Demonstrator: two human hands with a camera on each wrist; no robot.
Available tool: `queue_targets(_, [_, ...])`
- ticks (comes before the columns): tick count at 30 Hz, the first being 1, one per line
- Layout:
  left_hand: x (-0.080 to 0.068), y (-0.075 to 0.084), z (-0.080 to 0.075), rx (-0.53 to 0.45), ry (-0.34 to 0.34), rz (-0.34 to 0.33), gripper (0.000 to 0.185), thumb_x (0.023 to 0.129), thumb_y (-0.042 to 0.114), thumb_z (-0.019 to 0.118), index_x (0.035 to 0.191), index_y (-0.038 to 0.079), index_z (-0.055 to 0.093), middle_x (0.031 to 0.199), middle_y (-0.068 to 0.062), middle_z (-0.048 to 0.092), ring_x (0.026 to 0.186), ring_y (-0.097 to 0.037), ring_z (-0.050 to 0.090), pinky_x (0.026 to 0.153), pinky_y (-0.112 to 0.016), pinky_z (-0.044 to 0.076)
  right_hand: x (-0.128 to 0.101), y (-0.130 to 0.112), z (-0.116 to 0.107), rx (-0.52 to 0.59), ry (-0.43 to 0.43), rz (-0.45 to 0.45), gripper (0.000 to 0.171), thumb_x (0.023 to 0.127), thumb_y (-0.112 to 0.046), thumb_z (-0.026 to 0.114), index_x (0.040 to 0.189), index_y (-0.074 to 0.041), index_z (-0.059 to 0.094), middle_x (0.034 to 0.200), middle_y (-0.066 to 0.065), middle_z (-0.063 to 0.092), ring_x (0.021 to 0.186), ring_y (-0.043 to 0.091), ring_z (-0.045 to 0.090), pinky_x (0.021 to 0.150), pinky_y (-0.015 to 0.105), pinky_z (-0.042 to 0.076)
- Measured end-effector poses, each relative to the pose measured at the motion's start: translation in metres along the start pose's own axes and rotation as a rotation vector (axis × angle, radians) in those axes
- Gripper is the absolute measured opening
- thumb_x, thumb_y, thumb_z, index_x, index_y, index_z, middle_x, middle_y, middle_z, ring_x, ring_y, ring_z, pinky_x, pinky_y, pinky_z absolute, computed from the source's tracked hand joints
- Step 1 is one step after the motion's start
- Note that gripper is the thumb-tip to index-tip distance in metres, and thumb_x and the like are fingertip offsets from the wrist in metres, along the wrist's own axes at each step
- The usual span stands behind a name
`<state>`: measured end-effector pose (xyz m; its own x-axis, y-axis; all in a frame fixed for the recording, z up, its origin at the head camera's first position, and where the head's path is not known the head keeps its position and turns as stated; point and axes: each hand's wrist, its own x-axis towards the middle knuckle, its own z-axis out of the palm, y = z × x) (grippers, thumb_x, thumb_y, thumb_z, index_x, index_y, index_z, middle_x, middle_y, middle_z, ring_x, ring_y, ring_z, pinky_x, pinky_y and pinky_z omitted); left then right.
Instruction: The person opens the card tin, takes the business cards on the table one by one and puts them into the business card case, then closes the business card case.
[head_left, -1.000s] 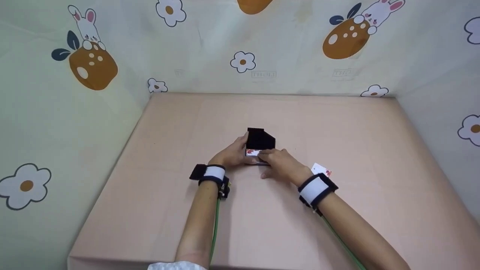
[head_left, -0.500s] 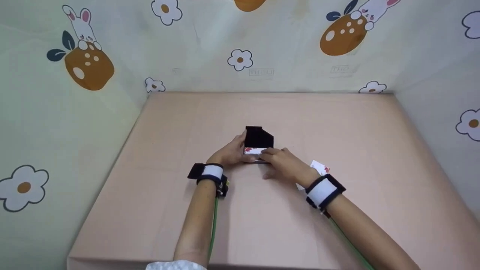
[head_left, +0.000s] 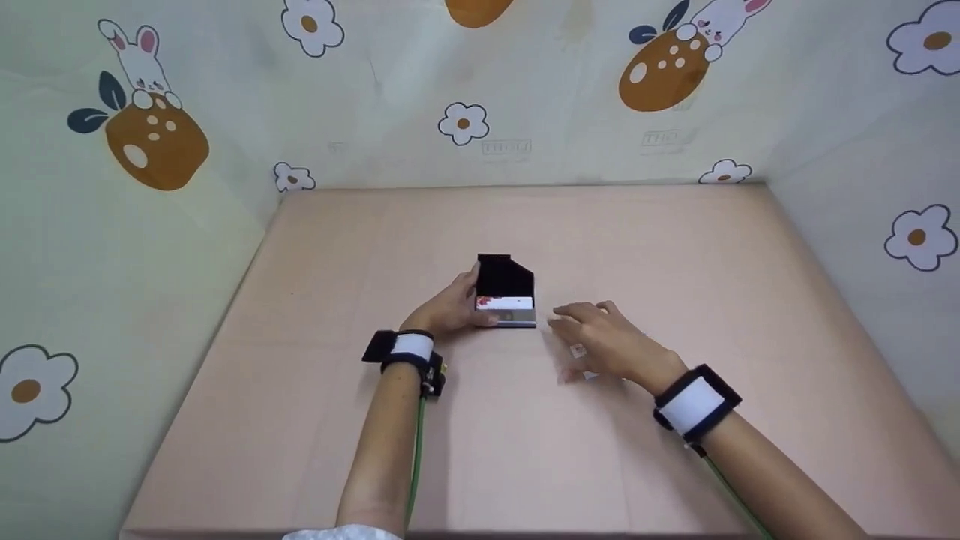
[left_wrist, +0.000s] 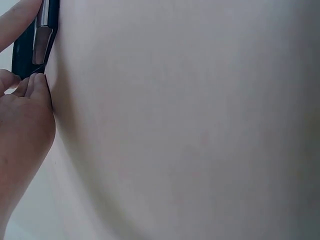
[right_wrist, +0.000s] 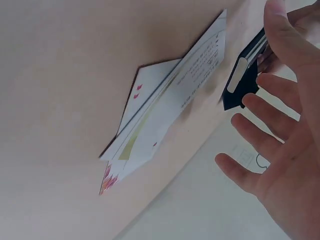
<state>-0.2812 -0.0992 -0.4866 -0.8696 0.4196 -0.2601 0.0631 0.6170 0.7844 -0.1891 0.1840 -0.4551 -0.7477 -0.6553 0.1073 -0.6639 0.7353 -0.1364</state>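
A small black card case (head_left: 505,289) stands open near the middle of the pinkish-beige tabletop (head_left: 675,247), its lid tipped up and back, with a white card printed in red (head_left: 504,303) showing in its mouth above a silvery front edge. The left hand (head_left: 450,309) grips the case from its left side, fingers curled against the near edge and thumb up by the lid; the left wrist view shows the same fingertips (left_wrist: 35,85) pressed to the dark case with its metal clasp (left_wrist: 42,32) at the frame's upper left corner. The right hand (head_left: 604,341) hovers just to the right of the case, apart from it, palm down with the fingers spread and relaxed and holding nothing. Beneath that hand lies a small loose heap of white cards (right_wrist: 165,107), overlapping at angles flat on the table, some with small red marks and a line of printed text; in the head view only slivers of them peek out under the palm. Both wrists carry black-and-white straps (head_left: 694,405), with green cables running back along the forearms. Cloth printed with flowers, rabbits and orange shapes (head_left: 150,142) walls in the table on three sides.
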Motion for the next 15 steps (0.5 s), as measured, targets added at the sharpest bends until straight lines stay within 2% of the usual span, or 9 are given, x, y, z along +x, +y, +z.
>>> queue_targets(2, [-0.001, 0.0, 0.0, 0.0, 0.003, -0.006, 0.113, 0.084, 0.026, 0.08, 0.162, 0.022, -0.001, 0.17, -0.009, 0.008, 0.158, -0.029, 0.006, 0.129, -0.045, 0.007, -0.005, 0.001, -0.002, -0.002, -0.009, 0.017, 0.081, 0.069, -0.046, 0.086, 0.135, -0.007, 0.061, 0.139, 0.017, 0.059, 0.132, 0.034, 0.054, 0.104, 0.057, 0.044])
queue_targets(7, [0.0, -0.002, 0.0, 0.014, 0.005, 0.046, 0.113, 0.084, 0.024, 0.08, 0.163, 0.023, -0.001, 0.169, -0.013, 0.013, 0.157, -0.029, 0.01, 0.129, -0.046, 0.009, -0.019, 0.006, -0.007, 0.005, -0.025, 0.072, 0.088, 0.063, -0.044, 0.089, 0.136, -0.005, 0.06, 0.139, 0.016, 0.059, 0.131, 0.034, 0.054, 0.105, 0.059, 0.043])
queue_targets(9, [0.001, -0.003, 0.0, 0.02, 0.004, 0.067, 0.113, 0.084, 0.023, 0.08, 0.163, 0.022, 0.0, 0.168, -0.014, 0.015, 0.157, -0.03, 0.01, 0.129, -0.046, 0.009, -0.025, 0.009, -0.007, 0.017, -0.029, 0.087, 0.089, 0.062, -0.042, 0.09, 0.137, -0.005, 0.06, 0.139, 0.016, 0.059, 0.131, 0.035, 0.054, 0.105, 0.06, 0.042])
queue_targets(15, [0.001, -0.004, 0.0, 0.017, -0.001, 0.064, 0.113, 0.084, 0.023, 0.08, 0.163, 0.02, -0.001, 0.168, -0.014, 0.014, 0.157, -0.03, 0.01, 0.129, -0.045, 0.008, -0.041, 0.017, -0.007, 0.022, -0.032, 0.104, 0.087, 0.063, -0.04, 0.089, 0.137, -0.005, 0.06, 0.14, 0.017, 0.058, 0.13, 0.037, 0.055, 0.103, 0.06, 0.043])
